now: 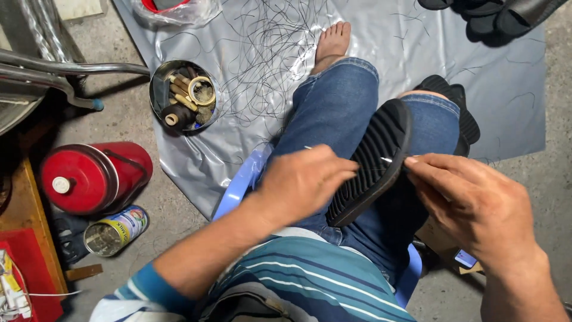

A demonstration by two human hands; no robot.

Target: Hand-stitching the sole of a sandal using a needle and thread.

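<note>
Seemingly black sole (370,164) between both hands.

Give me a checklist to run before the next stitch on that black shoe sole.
1. Black shoe sole braced on the knee, tread up: ok.
2. Left hand steadying the sole's left edge: ok.
3. Right hand pinching at the sole's right edge: ok.
4. Needle visible: only a thin glint shows, cannot tell.
5. Thread taut between the hands: cannot tell.
6. Round tin of spools on the grey sheet, within sight: ok.
</note>
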